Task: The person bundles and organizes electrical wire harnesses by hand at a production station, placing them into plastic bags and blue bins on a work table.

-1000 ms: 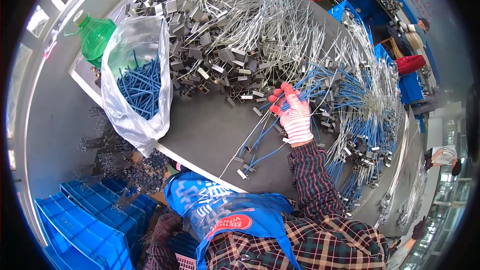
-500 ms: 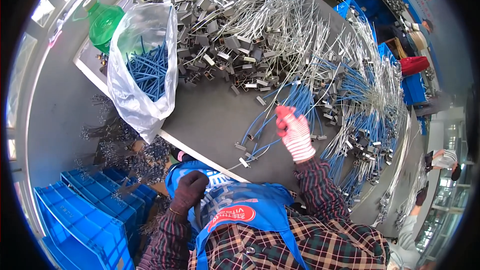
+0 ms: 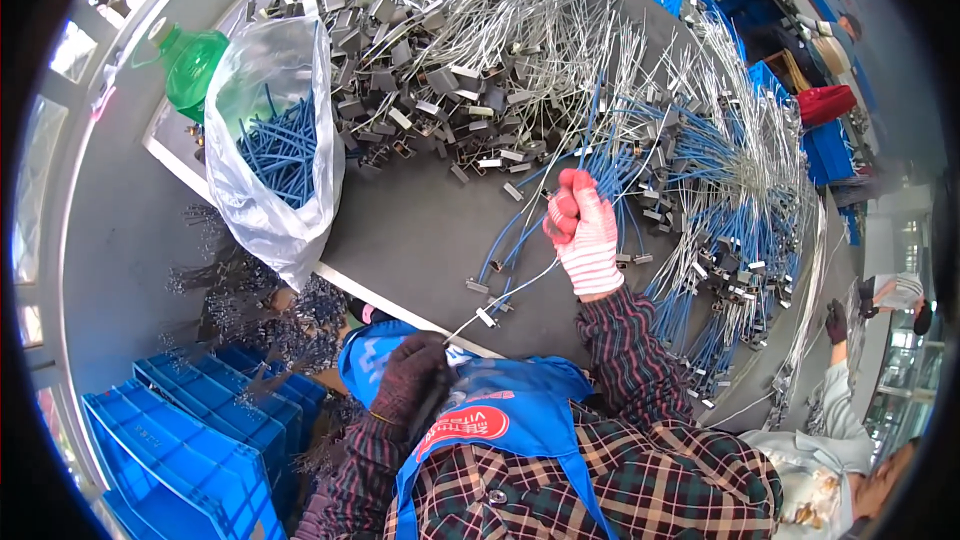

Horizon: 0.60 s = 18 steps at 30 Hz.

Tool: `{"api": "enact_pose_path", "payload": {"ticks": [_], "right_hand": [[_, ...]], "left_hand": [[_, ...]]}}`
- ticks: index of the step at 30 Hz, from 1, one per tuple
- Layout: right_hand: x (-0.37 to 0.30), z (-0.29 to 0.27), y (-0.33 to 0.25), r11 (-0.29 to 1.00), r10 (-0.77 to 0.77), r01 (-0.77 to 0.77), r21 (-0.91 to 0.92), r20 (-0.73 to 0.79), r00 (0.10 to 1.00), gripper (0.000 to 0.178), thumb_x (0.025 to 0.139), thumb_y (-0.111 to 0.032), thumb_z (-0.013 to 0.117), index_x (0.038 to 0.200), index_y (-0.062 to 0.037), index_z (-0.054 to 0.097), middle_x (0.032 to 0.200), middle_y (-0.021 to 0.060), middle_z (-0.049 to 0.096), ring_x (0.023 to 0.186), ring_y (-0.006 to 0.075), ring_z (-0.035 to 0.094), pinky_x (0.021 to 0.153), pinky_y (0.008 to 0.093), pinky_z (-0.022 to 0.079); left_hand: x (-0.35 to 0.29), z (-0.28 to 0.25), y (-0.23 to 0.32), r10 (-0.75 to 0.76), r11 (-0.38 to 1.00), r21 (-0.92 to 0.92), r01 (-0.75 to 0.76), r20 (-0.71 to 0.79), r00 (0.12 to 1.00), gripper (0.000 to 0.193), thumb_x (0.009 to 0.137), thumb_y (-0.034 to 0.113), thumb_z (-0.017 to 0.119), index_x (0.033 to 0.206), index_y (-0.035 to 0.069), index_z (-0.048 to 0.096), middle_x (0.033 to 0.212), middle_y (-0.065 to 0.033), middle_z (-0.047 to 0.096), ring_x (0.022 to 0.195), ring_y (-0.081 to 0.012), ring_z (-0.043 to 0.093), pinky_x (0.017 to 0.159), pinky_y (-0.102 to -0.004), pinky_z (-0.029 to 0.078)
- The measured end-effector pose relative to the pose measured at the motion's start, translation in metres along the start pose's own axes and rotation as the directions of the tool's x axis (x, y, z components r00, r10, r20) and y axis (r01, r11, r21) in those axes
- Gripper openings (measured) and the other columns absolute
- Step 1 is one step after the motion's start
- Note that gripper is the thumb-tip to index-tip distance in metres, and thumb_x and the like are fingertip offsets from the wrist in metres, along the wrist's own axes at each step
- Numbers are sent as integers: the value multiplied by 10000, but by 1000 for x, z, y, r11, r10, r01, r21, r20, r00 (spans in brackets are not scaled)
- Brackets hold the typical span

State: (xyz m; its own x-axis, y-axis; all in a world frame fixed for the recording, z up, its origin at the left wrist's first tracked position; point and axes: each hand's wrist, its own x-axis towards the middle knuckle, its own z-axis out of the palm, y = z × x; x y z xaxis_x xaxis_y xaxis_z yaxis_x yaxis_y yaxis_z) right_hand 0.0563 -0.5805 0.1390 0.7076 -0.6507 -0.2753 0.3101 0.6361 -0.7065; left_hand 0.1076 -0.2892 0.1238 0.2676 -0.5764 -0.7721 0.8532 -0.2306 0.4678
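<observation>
My left hand (image 3: 408,378), in a dark glove, is closed at the table's near edge. Its fingertips meet the end of a thin white wire (image 3: 462,328) and seem to pinch it. A small metal clip (image 3: 486,318) lies along that wire. Above the table, my right hand (image 3: 585,240), in a red-and-white striped glove, has its fingers curled in. From its fingertips a thin blue tube (image 3: 595,115) points away from me. Blue-sleeved wires (image 3: 620,170) with metal clips lie just beyond that hand.
At the left, a clear plastic bag (image 3: 270,235) holds blue tubes beside a green bottle (image 3: 190,65). A heap of wires with metal clips (image 3: 430,90) covers the table's far side. Blue crates (image 3: 170,440) stand at lower left. Another person (image 3: 830,450) is at lower right.
My left hand has moved right and reached the white wire's end. The right hand has risen slightly away from me, and a blue tube now sticks out past its fingers.
</observation>
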Motion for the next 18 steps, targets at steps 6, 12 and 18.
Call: {"api": "enact_pose_path", "payload": {"ticks": [6, 12, 18], "right_hand": [[43, 14, 10, 980, 20, -2, 197, -87, 996, 267, 919, -336, 561, 1018, -89, 579, 635, -39, 468, 438, 59, 327, 364, 204, 234], [66, 16, -26, 1000, -25, 25, -13, 44, 999, 331, 931, -318, 543, 1132, -56, 563, 818, 26, 596, 622, 127, 542, 526, 287, 451], [60, 13, -33, 992, 87, -74, -100, 134, 987, 278, 916, -267, 574, 1069, -36, 568, 759, 21, 574, 622, 172, 570, 619, 398, 533]], "left_hand": [[10, 8, -17, 46, 986, 153, -73, 169, 985, 231, 876, 209, 540, 981, 26, 633, 675, -19, 532, 612, -109, 530, 565, -229, 418], [14, -24, -22, 58, 996, 67, -64, 79, 995, 192, 859, 169, 562, 943, 6, 619, 731, -70, 583, 633, -161, 562, 601, -277, 465], [14, 6, 14, 232, 676, 620, -398, 334, 914, 270, 908, 199, 510, 1051, -1, 621, 877, -103, 635, 751, -191, 608, 686, -306, 486]]}}
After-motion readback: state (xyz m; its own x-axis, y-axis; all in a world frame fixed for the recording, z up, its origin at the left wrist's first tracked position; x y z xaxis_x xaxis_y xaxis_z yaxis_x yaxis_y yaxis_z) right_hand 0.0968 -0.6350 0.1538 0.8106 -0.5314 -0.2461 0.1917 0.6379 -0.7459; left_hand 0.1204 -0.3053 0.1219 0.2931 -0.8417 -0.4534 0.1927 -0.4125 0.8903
